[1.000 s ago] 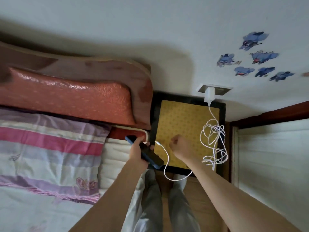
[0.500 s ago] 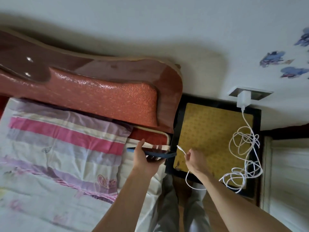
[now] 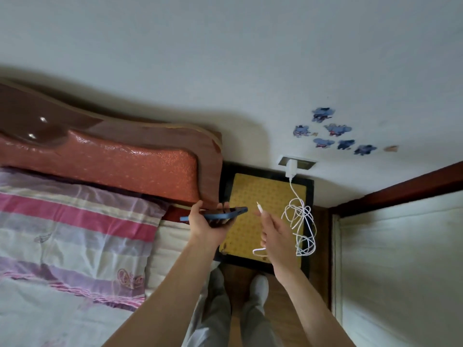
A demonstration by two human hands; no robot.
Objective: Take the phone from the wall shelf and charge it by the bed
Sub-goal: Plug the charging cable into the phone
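Observation:
My left hand (image 3: 207, 225) holds a dark blue phone (image 3: 223, 213) level, its charging end pointing right over the bedside table. My right hand (image 3: 274, 232) pinches the white charging cable (image 3: 302, 221) near its plug (image 3: 259, 206), which points up and left, a short gap from the phone's end. The cable runs in a tangled coil on the table up to a white charger (image 3: 290, 169) plugged into a wall socket (image 3: 297, 162).
A black-framed bedside table with a yellow top (image 3: 253, 194) stands between the bed and a wooden door frame (image 3: 400, 189). The red padded headboard (image 3: 112, 161) and a striped pillow (image 3: 75, 221) lie to the left. My legs and feet (image 3: 235, 296) stand below on the wood floor.
My left hand has moved the phone to the right, out over the table edge. My right hand rose and turned, so the plug now points up beside the phone's end.

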